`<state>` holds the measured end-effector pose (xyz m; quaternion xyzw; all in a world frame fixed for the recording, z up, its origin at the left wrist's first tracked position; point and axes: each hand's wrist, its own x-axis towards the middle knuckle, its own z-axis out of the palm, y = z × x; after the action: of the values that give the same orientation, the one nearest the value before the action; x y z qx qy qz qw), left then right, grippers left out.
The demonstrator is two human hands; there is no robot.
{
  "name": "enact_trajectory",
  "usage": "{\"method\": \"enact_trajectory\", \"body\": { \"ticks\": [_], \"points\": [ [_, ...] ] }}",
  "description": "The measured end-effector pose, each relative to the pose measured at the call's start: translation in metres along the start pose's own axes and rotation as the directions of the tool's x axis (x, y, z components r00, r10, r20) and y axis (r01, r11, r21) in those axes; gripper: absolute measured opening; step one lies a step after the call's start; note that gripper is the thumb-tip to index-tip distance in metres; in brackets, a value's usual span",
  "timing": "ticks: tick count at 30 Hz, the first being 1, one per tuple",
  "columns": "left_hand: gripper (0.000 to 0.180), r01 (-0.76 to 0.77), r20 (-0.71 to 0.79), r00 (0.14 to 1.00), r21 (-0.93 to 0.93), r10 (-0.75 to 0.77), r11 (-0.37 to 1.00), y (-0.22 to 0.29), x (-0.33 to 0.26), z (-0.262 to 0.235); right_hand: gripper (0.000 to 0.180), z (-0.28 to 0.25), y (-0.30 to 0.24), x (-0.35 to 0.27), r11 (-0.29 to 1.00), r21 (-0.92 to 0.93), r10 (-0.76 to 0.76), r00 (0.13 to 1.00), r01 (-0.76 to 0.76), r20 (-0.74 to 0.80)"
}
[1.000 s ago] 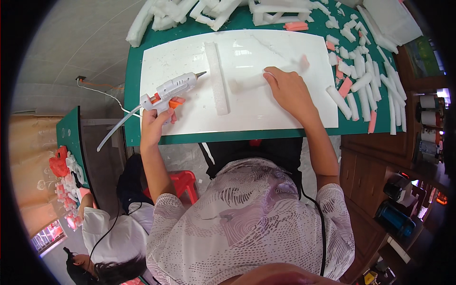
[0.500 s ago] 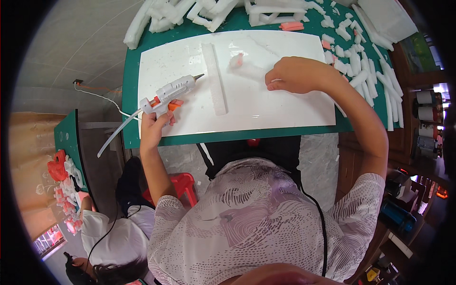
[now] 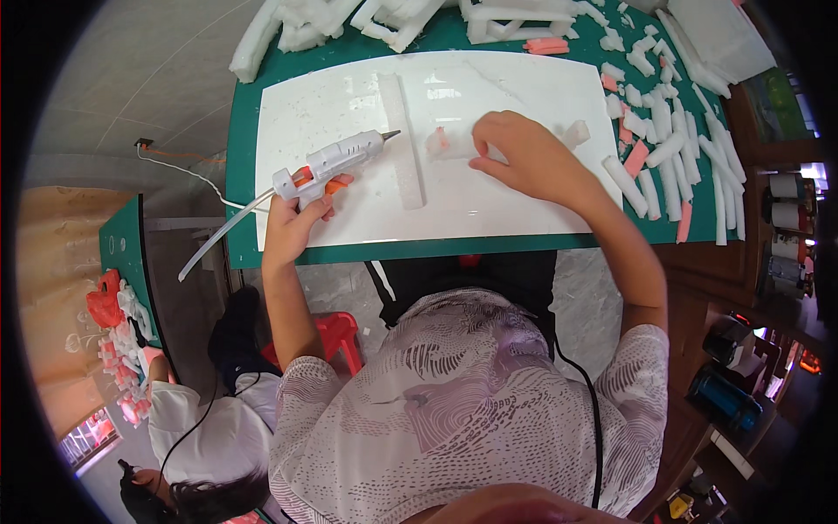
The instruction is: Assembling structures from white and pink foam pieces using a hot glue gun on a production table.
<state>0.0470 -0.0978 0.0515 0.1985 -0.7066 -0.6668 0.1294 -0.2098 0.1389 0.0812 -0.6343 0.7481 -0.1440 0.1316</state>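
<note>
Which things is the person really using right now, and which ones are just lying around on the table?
In use:
- white glue gun, held in the left hand
- small foam piece, touched by the right hand
- long white foam strip under the gun's tip
- white board beneath them

Lying about:
- white and pink foam sticks on the right
- foam offcuts along the far edge
- green mat

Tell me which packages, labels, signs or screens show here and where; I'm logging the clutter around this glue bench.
No screen or sign can be made out.
Rolls: stacked on the wooden shelf at the right edge, round, white with dark bands; too small to tell any label.
Blue container: lower right on the wooden surface, cylindrical, lying on its side.
Green flat item: upper right beside the green mat, possibly a packet; blurred.
</note>
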Motion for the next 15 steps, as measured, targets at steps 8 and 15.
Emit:
{"method": "enact_trajectory", "body": {
  "ticks": [8,15],
  "points": [
    [0.04,-0.007,0.06,0.998,0.045,0.004,0.999,0.007,0.004,0.008,0.037,0.04,-0.004,0.023,0.894,0.446,0.171,0.948,-0.036,-0.267],
    [0.036,-0.001,0.107,0.994,0.097,-0.009,0.995,0.011,0.01,0.019,0.033,0.049,-0.001,0.027,0.88,0.474,0.165,0.938,-0.001,-0.305]
  ]
}}
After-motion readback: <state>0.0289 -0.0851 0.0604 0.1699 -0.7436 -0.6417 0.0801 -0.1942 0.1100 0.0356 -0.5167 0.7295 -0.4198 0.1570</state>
